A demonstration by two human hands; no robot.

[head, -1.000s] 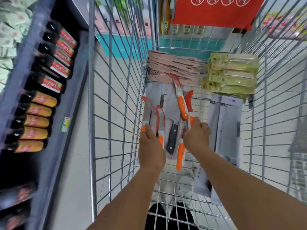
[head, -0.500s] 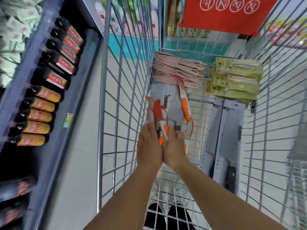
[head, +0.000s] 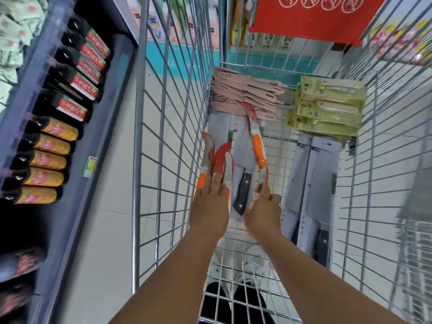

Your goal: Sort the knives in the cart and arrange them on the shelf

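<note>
While both bare arms reach down into the wire cart (head: 163,113), the left hand (head: 209,208) lies over a small bunch of orange-handled knives (head: 216,157) by the cart's left wall, fingers straight and pressed flat on the red-edged blade sleeves; one orange handle sticks out just left of the fingers. Whether the thumb curls under the bunch cannot be told. The right hand (head: 264,211) is just to the right, its fingers curled round another orange-handled knife (head: 263,177), whose blade rises past the fingertips and whose orange handle end peeks out below the palm. Between the two hands lies a black-handled cleaver (head: 242,194) in a grey card sleeve, handle toward the near end. A further orange-handled knife in clear packaging (head: 258,146) lies farther along on the same grey packs, its tip touching a stack of pink knife packs (head: 243,94) at the far left corner of the cart. At the far right corner sits a stack of yellow-green packaged knives (head: 327,106), and nearer, along the right side, lie more grey cleaver packs (head: 311,183). Left of the cart, a shelf (head: 102,118) holds rows of dark bottles with red labels (head: 81,73) and yellow labels (head: 44,160). A red sign (head: 311,17) hangs beyond the cart's far end.
</note>
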